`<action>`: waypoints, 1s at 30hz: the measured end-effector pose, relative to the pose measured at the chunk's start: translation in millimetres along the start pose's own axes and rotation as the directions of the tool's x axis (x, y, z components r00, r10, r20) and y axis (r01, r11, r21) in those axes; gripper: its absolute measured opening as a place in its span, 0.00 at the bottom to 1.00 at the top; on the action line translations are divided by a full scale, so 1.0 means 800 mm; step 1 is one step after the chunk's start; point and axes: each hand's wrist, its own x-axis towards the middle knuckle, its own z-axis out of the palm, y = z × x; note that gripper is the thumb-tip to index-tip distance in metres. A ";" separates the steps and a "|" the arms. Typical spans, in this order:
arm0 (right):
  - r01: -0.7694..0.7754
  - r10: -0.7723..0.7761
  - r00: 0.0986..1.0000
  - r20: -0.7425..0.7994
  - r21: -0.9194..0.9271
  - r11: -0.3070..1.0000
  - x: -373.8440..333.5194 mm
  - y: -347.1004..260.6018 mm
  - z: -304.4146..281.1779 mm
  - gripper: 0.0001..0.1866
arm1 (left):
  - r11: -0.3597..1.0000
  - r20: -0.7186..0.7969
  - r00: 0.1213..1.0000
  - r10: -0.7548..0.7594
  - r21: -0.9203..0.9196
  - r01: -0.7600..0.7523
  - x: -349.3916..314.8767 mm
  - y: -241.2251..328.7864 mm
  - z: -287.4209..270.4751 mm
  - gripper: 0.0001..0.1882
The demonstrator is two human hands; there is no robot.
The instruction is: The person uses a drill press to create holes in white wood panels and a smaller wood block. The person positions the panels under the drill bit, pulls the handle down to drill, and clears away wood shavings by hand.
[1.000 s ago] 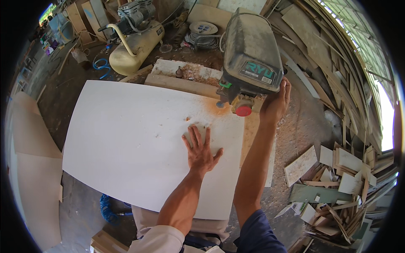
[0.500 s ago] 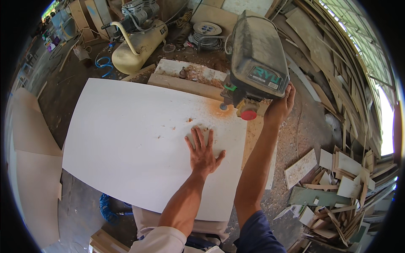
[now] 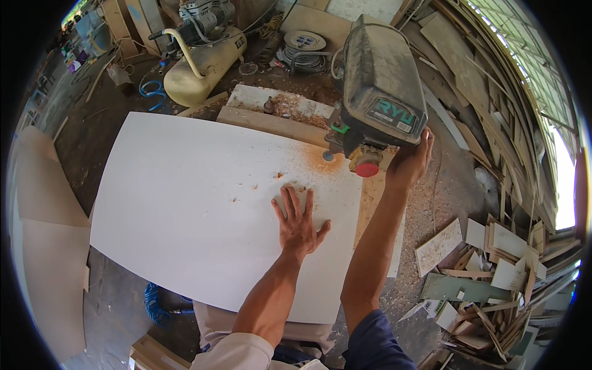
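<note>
My left hand (image 3: 298,227) lies flat with fingers spread on a large white board (image 3: 179,185), pressing near its right part. A dusty drill press (image 3: 381,74) with a dark housing stands over the board's far right corner. On its front is a red round button (image 3: 367,169). My right hand (image 3: 409,165) reaches up to the right side of the drill press, fingers curled; what it grips there is hidden by the housing. Orange-brown sawdust (image 3: 322,161) surrounds a round grey spot (image 3: 328,156) under the machine. Several small crumbs dot the board beyond my left fingertips.
Behind the board lies a wooden ledge (image 3: 265,123) covered in chips. A cream air compressor (image 3: 203,71) and a cable reel (image 3: 303,46) stand at the back. Scrap wood (image 3: 487,271) is heaped at right. A blue coiled hose (image 3: 155,303) lies below the board's left side.
</note>
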 end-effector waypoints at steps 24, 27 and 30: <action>0.020 -0.022 0.999 0.042 0.042 0.999 -0.010 0.003 -0.013 0.10 | 1.000 0.044 0.999 -0.006 0.022 0.005 0.000 0.001 -0.004 0.49; 0.019 -0.021 0.999 0.037 0.046 0.999 -0.012 0.004 -0.014 0.10 | 1.000 0.034 0.999 -0.006 0.021 0.005 0.000 0.001 -0.002 0.49; 0.021 -0.022 0.999 0.039 0.027 0.999 -0.013 0.005 -0.017 0.10 | 1.000 0.033 0.999 -0.006 0.022 0.005 0.000 0.000 -0.002 0.49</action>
